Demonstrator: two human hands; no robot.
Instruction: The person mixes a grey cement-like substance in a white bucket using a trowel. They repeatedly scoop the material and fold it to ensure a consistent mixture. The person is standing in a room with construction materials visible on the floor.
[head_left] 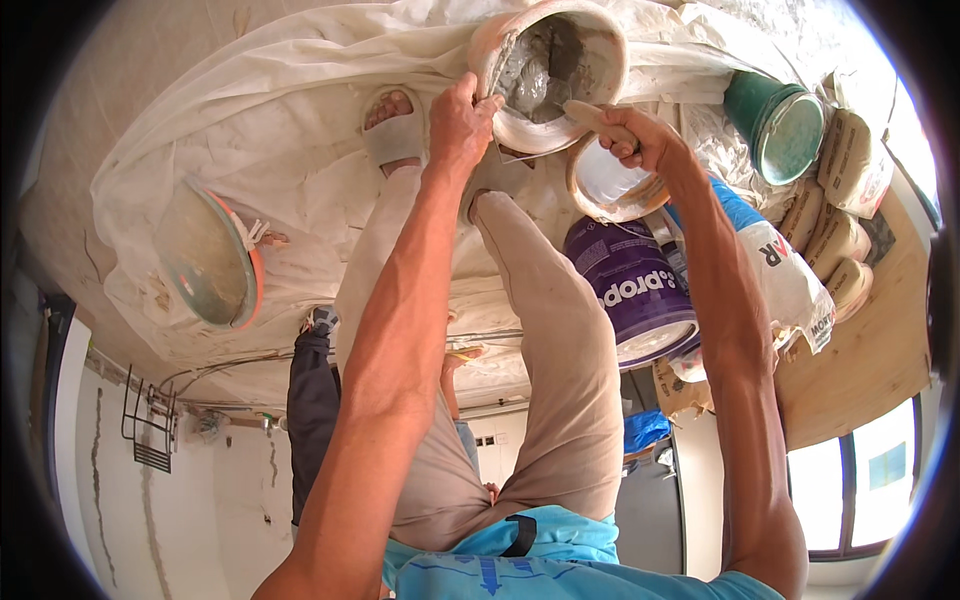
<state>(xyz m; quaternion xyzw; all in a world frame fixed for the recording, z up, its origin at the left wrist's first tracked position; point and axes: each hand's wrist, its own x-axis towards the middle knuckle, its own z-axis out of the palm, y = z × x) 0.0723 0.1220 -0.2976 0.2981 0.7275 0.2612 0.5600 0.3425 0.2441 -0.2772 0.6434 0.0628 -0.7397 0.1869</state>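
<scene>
A whitish, splattered bucket (608, 50) stands ahead of me with wet grey mix (530, 75) in it. My left hand (466, 122) is closed on its near left rim. My right hand (640, 142) grips the pale handle of a tool (588, 115) at the bucket's right side. The handle reaches over the rim; the tool's far end is down by the mix, and its kind cannot be made out. Just below my right hand is a second round container (607, 180), pale inside with a stained rim.
A purple bucket (625, 270) lies right of my leg, with a blue and white bag (775, 255) beside it. Farther right are a green bucket (790, 135) and several stacked sacks (838, 240). A round tub (208, 262) rests left on the pale sheet (290, 140). Another person's dark-trousered leg (310, 405) shows.
</scene>
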